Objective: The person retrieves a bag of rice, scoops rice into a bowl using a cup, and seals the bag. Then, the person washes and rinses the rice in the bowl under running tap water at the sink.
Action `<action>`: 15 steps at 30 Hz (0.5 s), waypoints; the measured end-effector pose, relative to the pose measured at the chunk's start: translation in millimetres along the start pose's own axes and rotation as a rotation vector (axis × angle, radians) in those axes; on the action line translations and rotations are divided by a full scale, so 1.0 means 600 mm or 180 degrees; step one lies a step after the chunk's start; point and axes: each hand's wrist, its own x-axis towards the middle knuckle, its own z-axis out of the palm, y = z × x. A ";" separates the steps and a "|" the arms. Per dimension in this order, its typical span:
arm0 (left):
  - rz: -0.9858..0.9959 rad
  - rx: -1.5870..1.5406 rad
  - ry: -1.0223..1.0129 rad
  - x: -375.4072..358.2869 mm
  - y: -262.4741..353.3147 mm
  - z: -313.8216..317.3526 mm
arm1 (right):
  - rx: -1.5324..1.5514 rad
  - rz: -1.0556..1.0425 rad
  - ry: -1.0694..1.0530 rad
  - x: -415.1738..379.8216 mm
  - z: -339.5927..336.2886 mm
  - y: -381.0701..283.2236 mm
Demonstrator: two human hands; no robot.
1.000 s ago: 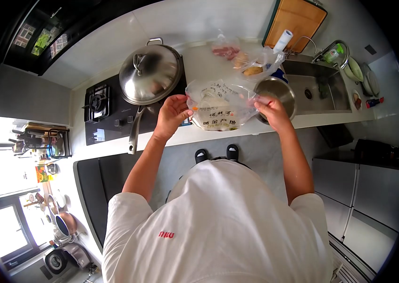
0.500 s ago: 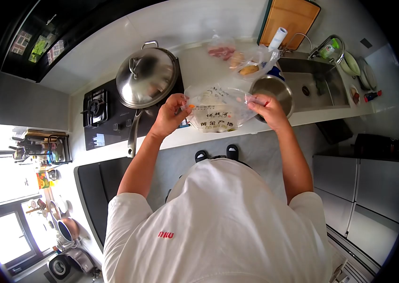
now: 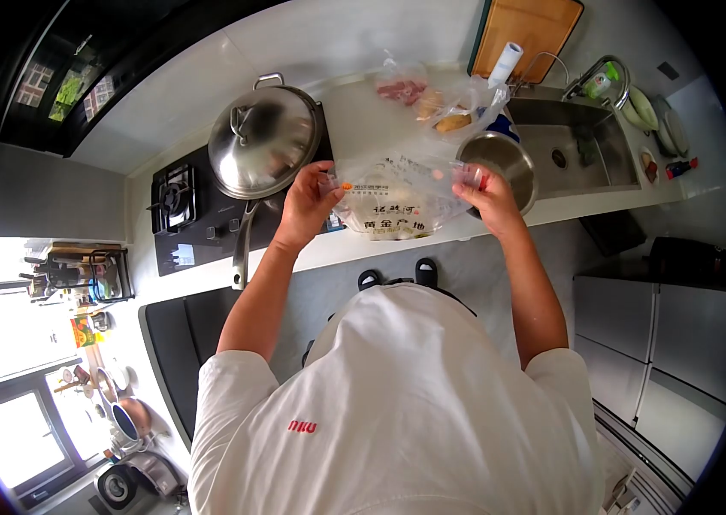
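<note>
Rice bag (image 3: 393, 202): clear plastic, printed label, white contents, held up over the front edge of the countertop (image 3: 354, 245), between the stove and the sink.

Left hand (image 3: 307, 206) is closed on the bag's left top corner, fingers curled, thumb pinching the plastic near a small orange mark. Right hand (image 3: 487, 193) is closed on the right top corner, same pinch grip. The bag mouth is stretched between the two hands; whether it is open or sealed, I cannot tell.

Around it:
- Steel mixing bowl (image 3: 500, 163) on the counter just behind the right hand, next to the sink (image 3: 582, 146).
- Lidded steel pan (image 3: 264, 142) on the gas hob (image 3: 187, 202), handle pointing toward the person, just left of the left hand.
- More clear bags behind: one with pink meat (image 3: 402, 88), one with something brown (image 3: 453, 120).
- Wooden cutting board (image 3: 526, 34) leaning on the wall behind the sink, white roll (image 3: 507, 62) in front of it.
- Dishes and a faucet at the sink's far end, too small to detail.

The person's white shirt fills the lower frame; slippered feet are visible on the floor below the counter edge.
</note>
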 end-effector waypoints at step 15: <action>-0.0375 0.0828 -0.0556 0.019 0.007 -0.024 | -0.0278 0.0046 -0.0097 0.005 -0.021 0.009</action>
